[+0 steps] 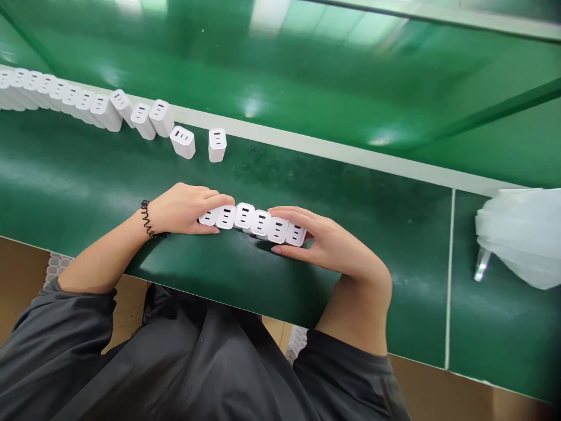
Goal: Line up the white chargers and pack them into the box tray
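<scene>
A row of several white USB chargers [261, 223] stands side by side on the green work surface, their port faces turned up. My left hand [188, 209] grips the left end of this row, thumb in front and fingers behind. At the right end, my right hand [318, 237] closes round the last chargers in the same manner. The row bends slightly in the middle, where no fingers touch it. Parts of the end chargers are hidden by my fingers.
More white chargers [105, 112] stand in a long line along the back ledge at left. Two single chargers, one [182, 142] and another [217, 145], stand right of them. A white plastic bag [521, 234] lies at right, past a pale seam [450, 280]. A green panel [307, 76] rises behind.
</scene>
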Demonstrator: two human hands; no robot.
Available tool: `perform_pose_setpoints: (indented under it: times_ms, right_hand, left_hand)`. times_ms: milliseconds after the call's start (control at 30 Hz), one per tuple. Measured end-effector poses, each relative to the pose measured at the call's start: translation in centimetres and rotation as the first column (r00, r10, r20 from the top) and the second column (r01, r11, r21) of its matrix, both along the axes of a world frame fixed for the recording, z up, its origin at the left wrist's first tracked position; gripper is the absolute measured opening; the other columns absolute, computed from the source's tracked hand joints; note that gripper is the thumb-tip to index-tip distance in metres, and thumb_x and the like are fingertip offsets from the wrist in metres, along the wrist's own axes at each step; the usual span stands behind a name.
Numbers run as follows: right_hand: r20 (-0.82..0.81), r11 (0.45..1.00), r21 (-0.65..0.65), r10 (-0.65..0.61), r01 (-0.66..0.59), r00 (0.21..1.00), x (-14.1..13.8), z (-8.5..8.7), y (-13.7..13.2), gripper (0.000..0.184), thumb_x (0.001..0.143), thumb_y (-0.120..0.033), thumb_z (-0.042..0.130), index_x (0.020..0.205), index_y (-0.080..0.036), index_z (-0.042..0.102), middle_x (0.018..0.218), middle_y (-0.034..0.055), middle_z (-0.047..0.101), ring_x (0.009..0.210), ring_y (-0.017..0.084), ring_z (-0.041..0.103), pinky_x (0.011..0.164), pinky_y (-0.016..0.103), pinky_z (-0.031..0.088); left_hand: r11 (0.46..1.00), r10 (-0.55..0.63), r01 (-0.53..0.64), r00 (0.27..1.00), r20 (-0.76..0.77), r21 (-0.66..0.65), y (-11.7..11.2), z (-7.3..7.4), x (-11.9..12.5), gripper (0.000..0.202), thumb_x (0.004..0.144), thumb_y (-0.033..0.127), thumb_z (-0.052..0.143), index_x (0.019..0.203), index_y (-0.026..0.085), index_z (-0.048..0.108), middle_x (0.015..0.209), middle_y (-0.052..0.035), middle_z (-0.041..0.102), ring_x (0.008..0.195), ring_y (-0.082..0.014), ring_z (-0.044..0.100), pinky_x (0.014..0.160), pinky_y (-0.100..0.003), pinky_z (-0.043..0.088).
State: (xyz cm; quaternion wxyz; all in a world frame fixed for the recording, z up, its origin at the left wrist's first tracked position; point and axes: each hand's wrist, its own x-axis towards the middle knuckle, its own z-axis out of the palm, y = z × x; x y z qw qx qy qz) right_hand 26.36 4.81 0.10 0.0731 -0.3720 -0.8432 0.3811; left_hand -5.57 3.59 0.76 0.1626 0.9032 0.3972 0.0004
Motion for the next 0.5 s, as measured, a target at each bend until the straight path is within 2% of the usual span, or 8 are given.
perform_pose_setpoints:
  times_ms: [100,200,367,500]
  right_hand:
    - [-0.005,0.999,-0.042,0.017,-0.017,1.000,-0.2,0.2,-0.1,0.057,0.086,-0.052,0.067,0.138,-0.029,0.055,0.137,0.0072,0.062,0.113,0.029,0.066,0.079,0.037,0.062]
    - [-0.001,0.998,-0.062,0.021,-0.021,1.000,-0.4,0.3,-0.1,0.061,0.085,-0.052,0.068,0.140,-0.030,0.053,0.136,0.0067,0.063,0.109,0.028,0.066,0.075,0.035,0.061]
    - [0.019,0.997,-0.070,-0.016,0.017,1.000,-0.4,0.3,-0.2,0.065,0.084,-0.055,0.068,0.143,-0.031,0.051,0.135,0.0067,0.063,0.088,0.023,0.068,0.069,0.036,0.059]
    - [0.008,0.998,-0.011,-0.061,0.061,0.998,-0.2,0.5,-0.3,0.066,0.083,-0.059,0.067,0.140,-0.030,0.055,0.131,0.0082,0.064,0.075,0.020,0.064,0.068,0.037,0.057]
  left_hand:
    - [0.999,0.007,-0.005,0.999,-0.045,0.047,-0.1,0.5,-0.2,0.050,0.092,0.055,0.059,0.131,0.025,0.056,0.111,-0.0057,0.071,0.094,-0.0222,0.066,0.063,-0.028,0.040]
    - [0.996,0.001,0.001,1.000,-0.025,0.093,-0.1,0.7,-0.1,0.058,0.089,0.063,0.059,0.131,0.023,0.058,0.119,-0.0077,0.070,0.097,-0.0244,0.064,0.070,-0.031,0.046]
    - [0.991,0.015,-0.028,0.995,0.101,0.128,-0.5,0.0,0.8,0.067,0.091,0.065,0.057,0.140,0.020,0.052,0.131,-0.0109,0.064,0.110,-0.0265,0.061,0.089,-0.038,0.050]
    - [0.991,0.030,-0.046,0.992,0.125,0.128,-0.7,-0.6,1.4,0.067,0.093,0.064,0.055,0.142,0.019,0.051,0.130,-0.0113,0.066,0.111,-0.0265,0.062,0.089,-0.037,0.050]
